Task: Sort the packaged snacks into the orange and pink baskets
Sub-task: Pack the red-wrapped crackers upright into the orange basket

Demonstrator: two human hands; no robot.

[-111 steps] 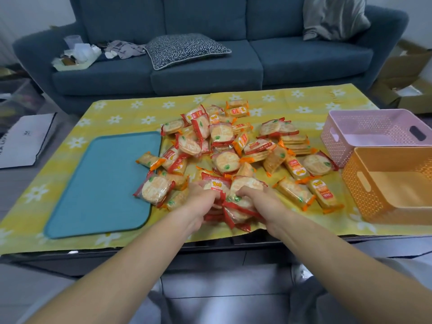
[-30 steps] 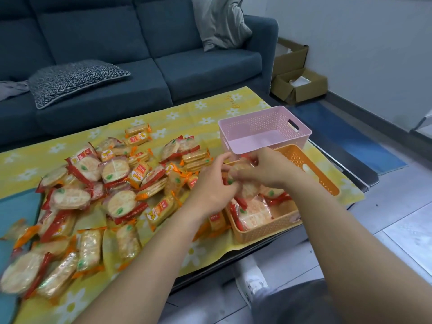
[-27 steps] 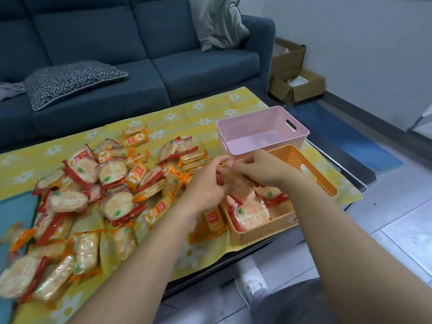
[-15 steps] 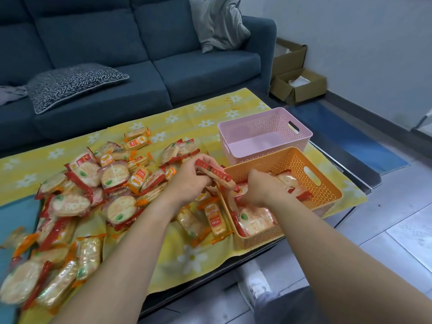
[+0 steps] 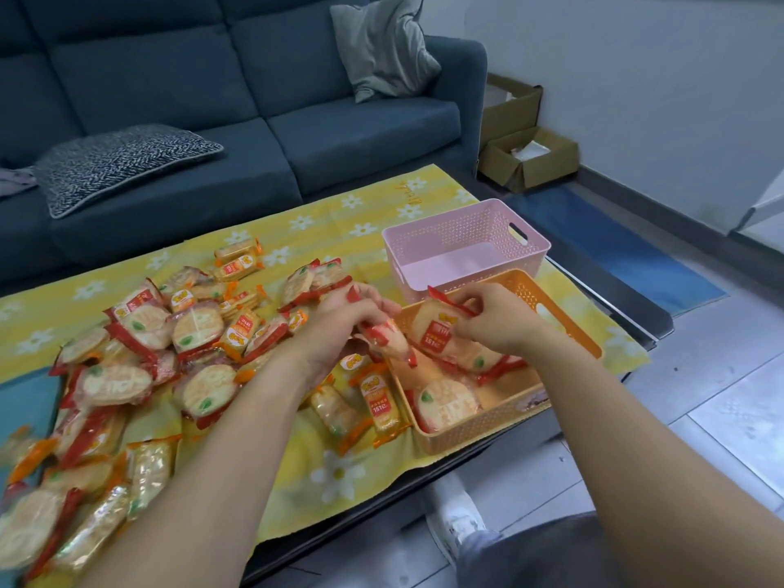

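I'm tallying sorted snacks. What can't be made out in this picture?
Head view only.
- Count in the orange basket: right hand and its held packet cover part.
- Second packet, in the left hand: blurred, fingers hide part.
- Snack pile at the left edge: blurred, cut off.
- Blue tray: mostly cut off there.

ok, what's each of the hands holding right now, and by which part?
Left hand grips one red-trimmed cracker pack by its upper end. Right hand pinches a second red-trimmed pack by its top edge, above the orange basket.
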